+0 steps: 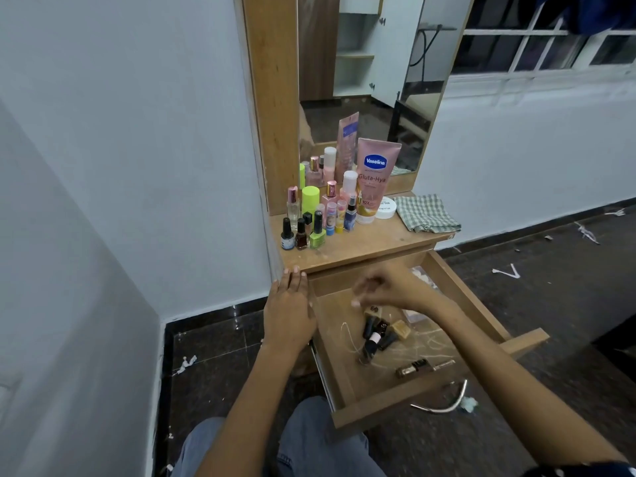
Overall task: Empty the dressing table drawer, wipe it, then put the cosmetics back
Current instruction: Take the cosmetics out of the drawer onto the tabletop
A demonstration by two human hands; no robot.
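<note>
The drawer (457, 290) of the dressing table stands pulled out, and a few cosmetics remain inside: a cluster of small dark bottles (377, 333) near its middle and a dark tube (414, 368) closer to its front panel. The right hand (389, 289) hovers over the drawer just behind the cluster, blurred; its fingers look loosely curled, but whether they pinch anything cannot be told. The left hand (290, 304) lies flat and open against the drawer's left side, fingertips at the desk (371, 246) edge.

The little bottles are probably glass, light, stiff and smooth, so each is best taken by its cap or pinched across the body, one or two at a time. They lie on their sides and may roll.

Above the drawer, the desk's left part is crowded with upright nail polishes (302, 235), sprays and a Vaseline tube (373, 180); a checked cloth (426, 213) sits to the right. Free room lies between them, along the desk's front edge, where a nudge could topple the row.
</note>
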